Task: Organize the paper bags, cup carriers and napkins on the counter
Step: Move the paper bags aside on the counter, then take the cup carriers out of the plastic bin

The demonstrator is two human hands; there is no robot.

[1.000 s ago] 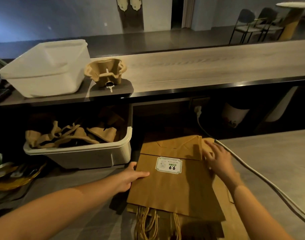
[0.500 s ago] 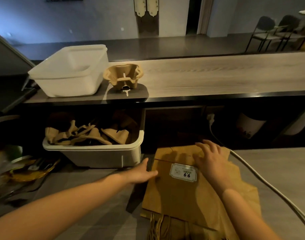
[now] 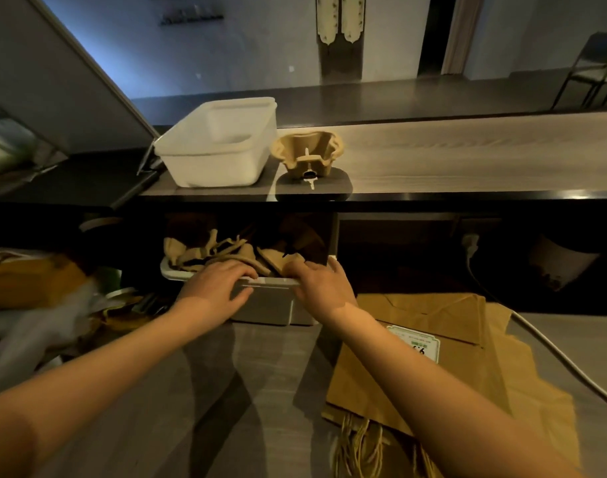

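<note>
A white bin point(image 3: 271, 308) stands under the upper counter, holding several crumpled brown cup carriers point(image 3: 226, 251). My left hand point(image 3: 215, 288) grips its front rim, fingers on top and thumb on the front wall. My right hand point(image 3: 321, 286) holds the same rim further right, fingers curled inside. A flat stack of brown paper bags point(image 3: 467, 339) with a white label point(image 3: 419, 343) lies on the lower counter to the right, partly under my right forearm. One upright cup carrier point(image 3: 307, 155) sits on the upper counter. No napkins are identifiable.
An empty white tub point(image 3: 219, 143) sits on the upper counter left of the upright carrier. A white cable point(image 3: 553, 346) runs along the bags' right side from a wall plug. Blurred clutter point(image 3: 29, 281) fills the left. The bags' twine handles point(image 3: 357, 443) point toward me.
Both hands left the paper bag stack and moved left and forward onto the bin's front rim. The view has swung left and closer.
</note>
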